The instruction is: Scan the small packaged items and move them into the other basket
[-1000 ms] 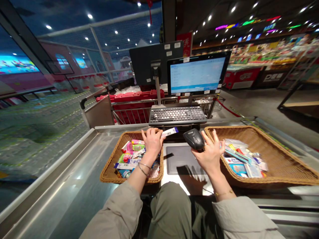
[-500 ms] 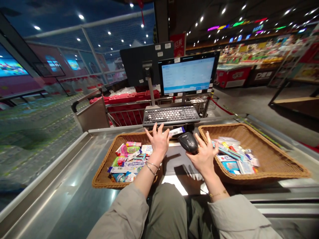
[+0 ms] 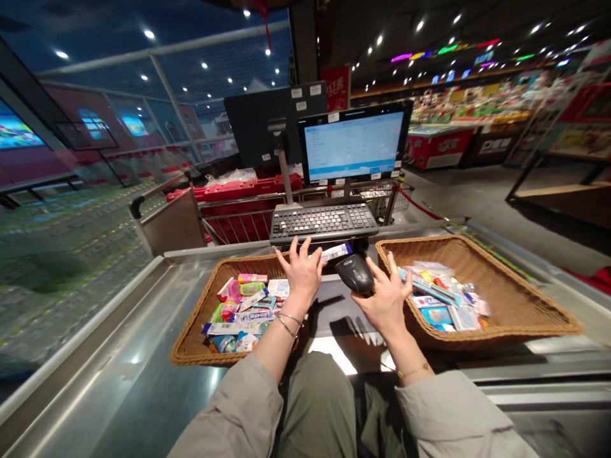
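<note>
One slim packet [image 3: 337,252], held by the left grip [image 3: 304,275], appears light and stiff, best pinched edgewise, while the right grip [image 3: 386,301] clasps the black scanner [image 3: 355,273].

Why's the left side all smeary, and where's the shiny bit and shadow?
Head view: the far-left background looks smeared and stretched, cause unclear; head view: glare streaks the metal counter; head view: a dark shadow lies below the scanner.
</note>
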Demonstrator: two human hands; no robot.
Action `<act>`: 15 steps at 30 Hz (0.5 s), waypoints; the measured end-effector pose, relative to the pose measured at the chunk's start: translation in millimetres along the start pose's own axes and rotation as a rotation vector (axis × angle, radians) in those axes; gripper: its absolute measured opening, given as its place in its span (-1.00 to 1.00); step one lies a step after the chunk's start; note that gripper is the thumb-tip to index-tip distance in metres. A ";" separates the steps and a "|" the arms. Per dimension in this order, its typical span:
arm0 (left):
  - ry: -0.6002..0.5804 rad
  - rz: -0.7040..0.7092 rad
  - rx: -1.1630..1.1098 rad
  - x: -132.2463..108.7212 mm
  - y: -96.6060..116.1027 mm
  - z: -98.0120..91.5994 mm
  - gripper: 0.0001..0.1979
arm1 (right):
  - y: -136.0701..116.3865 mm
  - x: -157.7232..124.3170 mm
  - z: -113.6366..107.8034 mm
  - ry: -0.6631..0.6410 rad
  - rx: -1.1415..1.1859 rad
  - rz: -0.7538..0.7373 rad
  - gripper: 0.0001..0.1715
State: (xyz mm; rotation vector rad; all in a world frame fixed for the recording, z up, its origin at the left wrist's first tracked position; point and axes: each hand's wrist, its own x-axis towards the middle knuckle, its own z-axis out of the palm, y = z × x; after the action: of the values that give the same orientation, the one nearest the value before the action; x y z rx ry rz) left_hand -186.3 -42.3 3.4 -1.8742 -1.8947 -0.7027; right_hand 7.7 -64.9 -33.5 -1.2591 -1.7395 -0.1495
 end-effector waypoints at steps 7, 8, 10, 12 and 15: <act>-0.010 -0.004 -0.012 0.3 -0.5 1.5 -0.68 | 1.1 -0.5 0.0 -0.008 0.013 -0.017 -0.87; -0.008 -0.004 -0.010 0.7 -0.8 1.5 -0.68 | 1.6 -0.6 -0.1 -0.012 0.013 -0.022 -0.88; -0.003 -0.001 -0.012 1.4 -1.4 1.2 -0.68 | 1.9 -0.6 -0.8 -0.018 0.011 -0.022 -0.88; 0.005 0.003 -0.014 2.0 -1.6 0.7 -0.68 | 1.2 -0.1 -2.3 -0.021 0.006 -0.012 -0.85; 0.021 0.009 -0.010 2.8 -0.5 -0.4 -0.68 | -0.4 1.0 -5.2 -0.006 0.004 -0.005 -0.79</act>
State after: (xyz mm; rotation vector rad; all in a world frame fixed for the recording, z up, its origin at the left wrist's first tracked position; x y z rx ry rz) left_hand -186.9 -40.3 5.4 -1.8728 -1.8727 -0.7270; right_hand 10.5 -67.4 -29.7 -1.2531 -1.7475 -0.1452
